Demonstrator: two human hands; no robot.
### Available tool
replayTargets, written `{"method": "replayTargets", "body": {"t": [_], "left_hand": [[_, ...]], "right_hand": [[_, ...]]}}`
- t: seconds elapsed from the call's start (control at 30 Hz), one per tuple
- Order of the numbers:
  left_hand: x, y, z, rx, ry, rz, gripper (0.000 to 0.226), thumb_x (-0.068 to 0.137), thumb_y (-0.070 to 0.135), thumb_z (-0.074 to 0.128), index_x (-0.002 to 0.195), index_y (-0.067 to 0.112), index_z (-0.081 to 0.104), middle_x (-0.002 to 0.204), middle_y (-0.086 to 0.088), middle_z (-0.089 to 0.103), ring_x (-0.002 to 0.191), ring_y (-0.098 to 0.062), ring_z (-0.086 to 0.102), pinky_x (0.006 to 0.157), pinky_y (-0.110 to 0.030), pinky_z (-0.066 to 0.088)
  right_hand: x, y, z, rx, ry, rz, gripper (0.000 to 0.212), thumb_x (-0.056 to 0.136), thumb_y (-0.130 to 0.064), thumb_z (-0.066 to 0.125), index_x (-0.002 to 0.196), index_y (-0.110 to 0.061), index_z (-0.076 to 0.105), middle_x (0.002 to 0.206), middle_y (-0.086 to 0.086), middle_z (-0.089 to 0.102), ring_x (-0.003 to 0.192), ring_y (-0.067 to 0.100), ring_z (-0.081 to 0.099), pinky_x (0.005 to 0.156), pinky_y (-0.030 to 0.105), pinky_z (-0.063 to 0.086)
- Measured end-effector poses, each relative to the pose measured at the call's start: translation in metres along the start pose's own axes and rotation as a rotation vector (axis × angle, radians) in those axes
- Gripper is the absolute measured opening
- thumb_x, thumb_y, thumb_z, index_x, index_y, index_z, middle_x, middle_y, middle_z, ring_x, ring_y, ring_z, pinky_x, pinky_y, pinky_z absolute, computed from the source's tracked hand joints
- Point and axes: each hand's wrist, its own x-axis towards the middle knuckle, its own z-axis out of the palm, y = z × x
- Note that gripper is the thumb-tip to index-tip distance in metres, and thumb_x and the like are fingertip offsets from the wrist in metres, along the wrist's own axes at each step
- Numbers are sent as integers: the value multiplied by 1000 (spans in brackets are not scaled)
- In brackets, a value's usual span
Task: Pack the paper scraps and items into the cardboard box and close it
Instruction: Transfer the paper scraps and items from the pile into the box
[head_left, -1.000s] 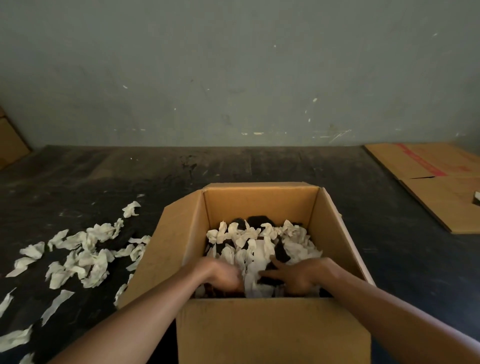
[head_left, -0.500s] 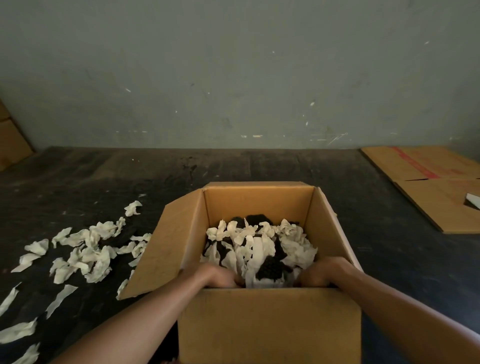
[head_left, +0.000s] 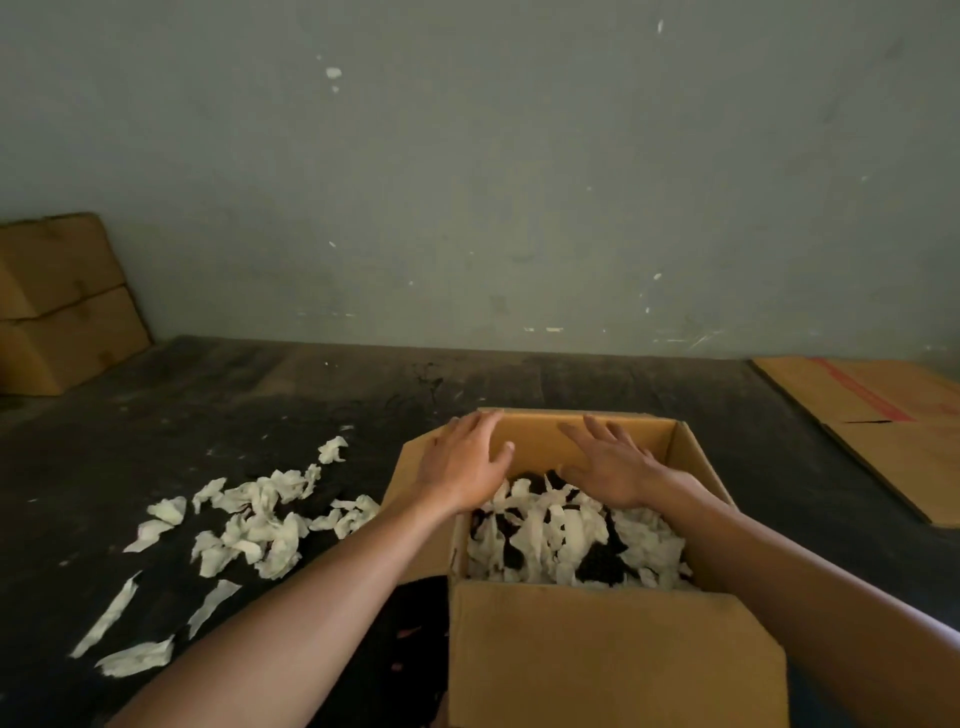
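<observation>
Now both hands reach over the box, spread flat and holding nothing: the left hand at the far-left corner, the right hand before the far flap, which stands upright just beyond the fingertips. Its long edge runs left to right, equally near both hands; scraps lie on the floor to the left.

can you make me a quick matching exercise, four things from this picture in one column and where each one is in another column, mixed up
Things:
1. open brown cardboard box
2. loose white paper scraps
3. flattened brown cardboard sheet with a red stripe
4. stacked closed brown cardboard boxes

Places:
A. far left, against the wall
B. flat on the dark surface at the right edge
C. nearest the camera, both hands reaching over it
D. scattered on the dark surface left of the open box

Pairs: 1-C, 2-D, 3-B, 4-A
</observation>
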Motion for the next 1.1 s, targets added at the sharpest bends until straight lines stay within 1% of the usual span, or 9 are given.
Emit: {"method": "replayTargets", "body": {"t": [0.07,0.13,0.33,0.47,0.6,0.7,0.87,0.97,1.1], "left_hand": [[-18,-21,-17,48,41,-7,61,101,50,38,156,30,21,164,-3,21,150,-30,17,118,-52,23],[-38,-45,-33,89,48,-38,62,102,50,37,157,29,18,165,-4,17,151,-32,13,119,-52,19],[-118,-146,-72,115,37,-193,67,99,56,36,157,30,14,166,-5,15,152,-33,11,119,-55,19],[-187,-222,-82,110,11,-321,73,96,61,40,156,31,12,166,-6,14,151,-34,13,119,-56,19],[-258,-279,-78,55,-77,-462,85,92,65,45,157,33,2,167,-7,3,152,-36,5,119,-58,16],[-303,-318,-58,26,-149,-572,99,85,72,50,157,33,-6,167,-8,-4,151,-39,1,118,-59,13],[-344,-359,-18,23,-261,-713,119,75,81,55,154,33,-19,165,-11,-14,150,-43,-4,120,-60,8],[-347,-373,1,98,-268,-731,130,62,95,46,151,35,-28,164,-12,-20,149,-46,-7,117,-61,-2],[-330,-397,19,127,-271,-728,139,41,106,29,143,39,-38,159,-12,-33,145,-49,-19,116,-64,-8]], "right_hand": [[-4,-30,7,-3,59,-9,75,97,-57,42,156,-39,-1,165,2,-13,150,34,-12,118,62,7],[-8,-62,17,2,91,-22,75,97,-58,40,155,-41,-3,164,2,-18,150,33,-16,118,62,3],[-24,-169,63,17,129,-113,76,97,-56,42,155,-41,-4,164,5,-17,149,35,-16,117,62,4],[-46,-241,112,62,78,-200,76,98,-54,42,155,-39,-4,164,6,-17,150,33,-16,119,57,4],[-69,-291,173,84,39,-289,76,97,-55,44,156,-38,-1,165,8,-15,150,32,-15,121,53,9],[-82,-310,225,50,-70,-252,81,93,-60,45,155,-41,-5,164,7,-18,150,33,-15,121,55,9],[-88,-298,287,77,-274,-40,93,87,-70,48,151,-48,-15,162,5,-26,149,35,-17,119,59,6],[-84,-280,308,81,-286,69,99,82,-79,45,149,-48,-21,161,5,-29,149,36,-18,118,62,5],[-60,-274,325,42,-245,97,107,73,-90,35,147,-46,-28,159,7,-32,148,36,-21,115,65,-4]]}}
